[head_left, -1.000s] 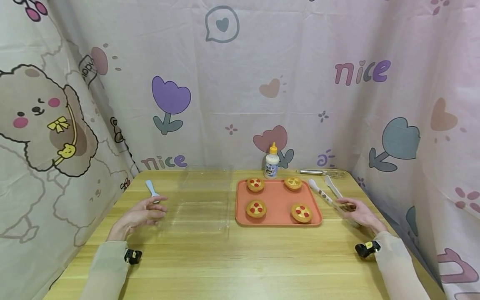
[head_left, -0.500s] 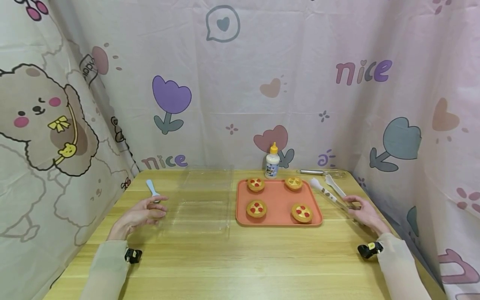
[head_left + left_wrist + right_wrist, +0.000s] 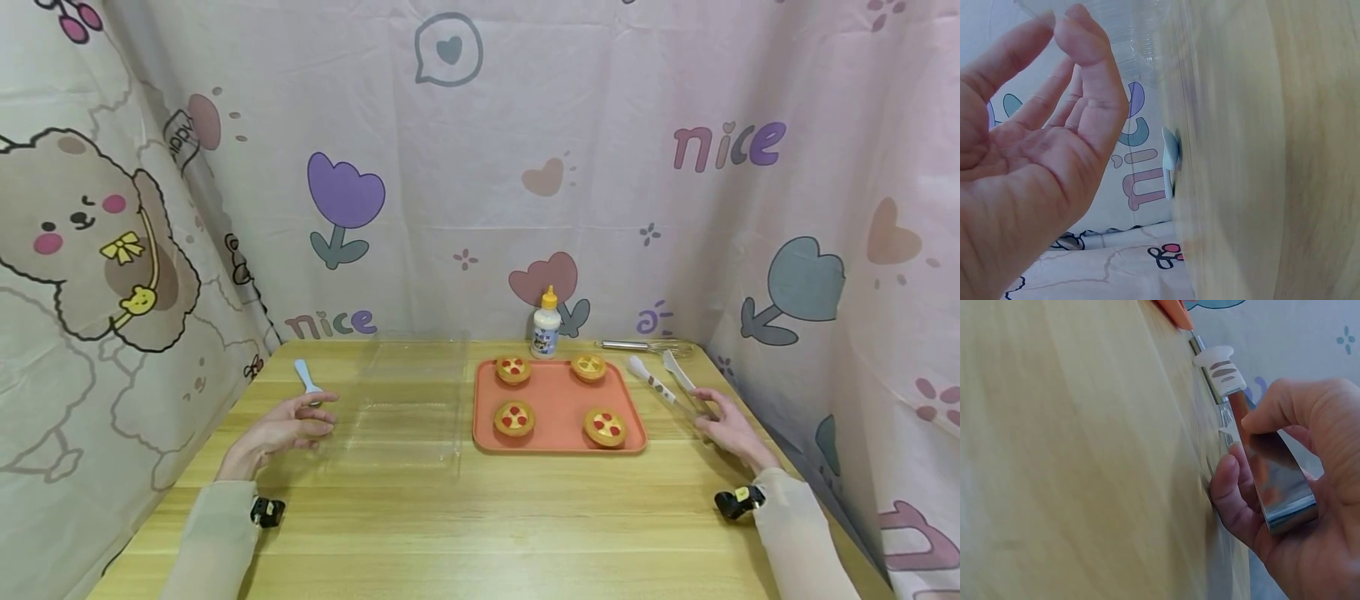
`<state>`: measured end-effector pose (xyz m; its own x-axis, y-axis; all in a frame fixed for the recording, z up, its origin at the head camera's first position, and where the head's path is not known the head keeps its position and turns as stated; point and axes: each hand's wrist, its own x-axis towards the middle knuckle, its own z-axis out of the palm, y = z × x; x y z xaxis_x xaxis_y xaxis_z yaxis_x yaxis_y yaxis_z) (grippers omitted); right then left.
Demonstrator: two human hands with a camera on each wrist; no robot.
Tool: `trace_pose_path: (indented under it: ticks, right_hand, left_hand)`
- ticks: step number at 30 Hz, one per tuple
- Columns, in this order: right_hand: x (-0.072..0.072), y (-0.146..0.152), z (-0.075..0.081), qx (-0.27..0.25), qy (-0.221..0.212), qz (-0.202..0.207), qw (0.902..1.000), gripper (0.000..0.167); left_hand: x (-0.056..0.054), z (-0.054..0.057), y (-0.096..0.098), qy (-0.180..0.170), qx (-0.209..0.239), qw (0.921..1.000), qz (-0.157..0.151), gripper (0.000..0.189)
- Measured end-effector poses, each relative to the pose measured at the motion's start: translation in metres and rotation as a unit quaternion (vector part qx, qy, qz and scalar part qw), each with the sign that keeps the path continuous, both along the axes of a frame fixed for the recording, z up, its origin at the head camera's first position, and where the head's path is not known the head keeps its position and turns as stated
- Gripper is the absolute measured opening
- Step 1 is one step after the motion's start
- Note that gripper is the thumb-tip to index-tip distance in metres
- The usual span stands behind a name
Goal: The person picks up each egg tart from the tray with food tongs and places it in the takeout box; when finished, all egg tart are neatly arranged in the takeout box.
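Note:
My right hand point(image 3: 731, 429) grips a pair of metal tongs point(image 3: 1275, 462) at the right of the table, thumb on one arm and fingers beneath. Their white tips point away from me and stand apart; one tip point(image 3: 651, 379) has brown marks. My left hand point(image 3: 281, 429) hovers with loosely bent fingers and holds nothing. Just beyond it lies a small light-blue spatula-like utensil point(image 3: 306, 375), its near end partly hidden by the fingers. A clear plastic box with its lid open point(image 3: 405, 454) stands right of the left hand.
An orange tray point(image 3: 558, 408) bears several small tarts point(image 3: 604, 426) with red or yellow toppings. Behind it stand a white squeeze bottle point(image 3: 547, 325) with a yellow cap and, to the right, a whisk point(image 3: 645, 345). A printed curtain point(image 3: 480, 167) encloses the table's back and sides.
My right hand has shifted slightly to the right, and the tongs' tips have moved right, away from the tray. The left hand has stayed in place.

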<state>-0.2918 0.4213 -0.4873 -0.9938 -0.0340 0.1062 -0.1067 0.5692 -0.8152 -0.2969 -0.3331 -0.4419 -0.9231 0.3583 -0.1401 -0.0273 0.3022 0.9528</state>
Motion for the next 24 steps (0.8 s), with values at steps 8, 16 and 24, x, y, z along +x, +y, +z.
trace_pose_path:
  ticks: [8, 16, 24]
  right_hand:
    - [0.0, 0.003, -0.001, -0.013, 0.002, 0.011, 0.9999, 0.056]
    - [-0.001, 0.005, -0.003, 0.016, -0.002, -0.023, 0.9996, 0.053]
    - [0.003, 0.01, -0.003, 0.06, 0.045, -0.079, 0.9941, 0.055]
  left_hand:
    - [0.0, -0.001, 0.0, 0.003, 0.0, 1.0, -0.004, 0.069]
    - [0.0, 0.0, 0.0, 0.005, -0.004, 1.0, -0.003, 0.069]
    - [0.0, 0.0, 0.0, 0.004, -0.006, 1.0, -0.003, 0.069]
